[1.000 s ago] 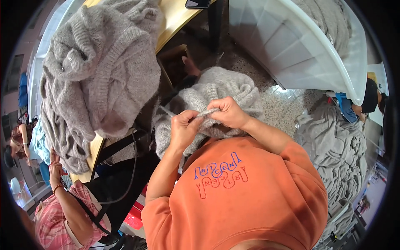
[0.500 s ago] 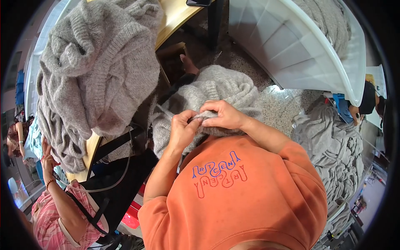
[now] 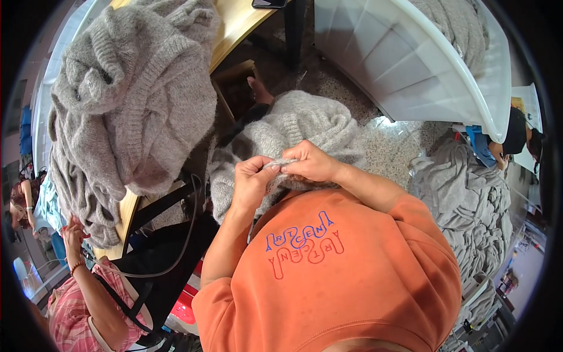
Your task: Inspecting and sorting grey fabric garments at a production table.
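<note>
Light wood table [image 3: 237, 29] at left, front edge bowed by lens; large heap of grey knitwear [image 3: 158, 100] on it, rumpled, ribbed bands showing, lower folds spilling to table edge; dark phone [image 3: 270, 3] flat on far part of tabletop, apart from heap; person's dark-clothed leg [image 3: 249, 120] under bunched grey knit piece [image 3: 314, 114]; speckled floor [image 3: 390, 144] below, glossy patch near pale tub [image 3: 404, 70]; tub carrying more grey knits [image 3: 451, 23] inside

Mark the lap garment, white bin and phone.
Lap garment [image 3: 318, 111]: head view, bunched upper folds.
White bin [image 3: 390, 67]: head view, outer side wall.
Phone [image 3: 270, 3]: head view, visible end at the top edge.
</note>
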A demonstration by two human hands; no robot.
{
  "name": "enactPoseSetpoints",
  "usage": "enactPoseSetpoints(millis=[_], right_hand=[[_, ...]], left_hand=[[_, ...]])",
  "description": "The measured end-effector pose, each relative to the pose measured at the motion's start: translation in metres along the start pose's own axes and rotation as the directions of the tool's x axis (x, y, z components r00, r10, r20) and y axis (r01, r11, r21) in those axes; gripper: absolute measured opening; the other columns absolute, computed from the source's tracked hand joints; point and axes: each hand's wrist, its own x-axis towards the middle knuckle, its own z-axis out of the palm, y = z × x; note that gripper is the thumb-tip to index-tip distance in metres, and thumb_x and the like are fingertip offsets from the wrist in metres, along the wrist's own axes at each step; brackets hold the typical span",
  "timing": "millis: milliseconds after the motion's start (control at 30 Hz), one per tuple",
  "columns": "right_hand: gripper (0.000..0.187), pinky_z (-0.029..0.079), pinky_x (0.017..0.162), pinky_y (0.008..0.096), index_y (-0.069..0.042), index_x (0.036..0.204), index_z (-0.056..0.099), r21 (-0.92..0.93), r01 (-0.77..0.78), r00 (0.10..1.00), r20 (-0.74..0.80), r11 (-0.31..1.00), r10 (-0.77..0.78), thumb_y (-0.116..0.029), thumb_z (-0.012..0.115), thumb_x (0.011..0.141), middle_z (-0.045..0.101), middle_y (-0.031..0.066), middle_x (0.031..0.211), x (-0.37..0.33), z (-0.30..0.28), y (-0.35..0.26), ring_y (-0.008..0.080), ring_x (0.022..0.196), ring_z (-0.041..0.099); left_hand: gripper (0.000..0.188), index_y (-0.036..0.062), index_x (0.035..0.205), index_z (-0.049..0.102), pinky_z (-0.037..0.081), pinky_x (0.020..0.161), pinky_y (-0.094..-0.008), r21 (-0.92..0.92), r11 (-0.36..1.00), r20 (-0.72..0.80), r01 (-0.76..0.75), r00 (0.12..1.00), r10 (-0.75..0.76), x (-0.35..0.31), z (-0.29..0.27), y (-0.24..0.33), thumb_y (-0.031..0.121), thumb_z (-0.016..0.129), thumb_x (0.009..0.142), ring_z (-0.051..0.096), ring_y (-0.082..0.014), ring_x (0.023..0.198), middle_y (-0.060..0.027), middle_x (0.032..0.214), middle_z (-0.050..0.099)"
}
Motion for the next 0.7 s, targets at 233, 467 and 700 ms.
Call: enactPoseSetpoints(millis=[233,467,700], right_hand=[[0.005,0.033,0.044,0.0175,-0.002,0.072,0.060,0.206,0.099,0.985,-0.160,0.974,-0.066,-0.003,0.055,0.075,0.053,-0.0035,0.059,0.002,-0.001,0.005,0.0010,0.051,0.043],[0.007,0.039,0.055,0.0170,0.000,0.076,0.062,0.301,0.015,0.995,-0.102,0.954,0.017,0.000,0.055,0.073,0.059,0.0004,0.069,0.000,-0.004,0.007,0.0027,0.062,0.051],[0.007,0.037,0.051,0.0179,0.000,0.075,0.062,0.290,-0.087,0.996,0.001,0.953,0.091,0.000,0.055,0.071,0.057,-0.0020,0.064,-0.002,-0.006,0.009,0.0021,0.058,0.048]], left_hand=[[0.007,-0.0003,0.072,0.060,0.033,0.044,-0.0188,0.088,0.992,-0.091,-0.087,0.991,0.095,-0.004,0.008,0.000,0.002,0.056,0.078,0.043,-0.0032,0.050,0.0017,0.060,0.054],[0.007,-0.0004,0.072,0.059,0.034,0.046,-0.0193,0.093,0.985,-0.160,-0.142,0.975,0.156,-0.004,0.013,-0.004,0.002,0.055,0.078,0.044,-0.0040,0.053,0.0013,0.061,0.054],[0.008,0.0000,0.072,0.058,0.037,0.047,-0.0200,-0.332,0.943,-0.091,0.004,0.995,-0.036,-0.001,0.004,0.000,0.005,0.056,0.079,0.047,-0.0061,0.053,-0.0016,0.064,0.056]])
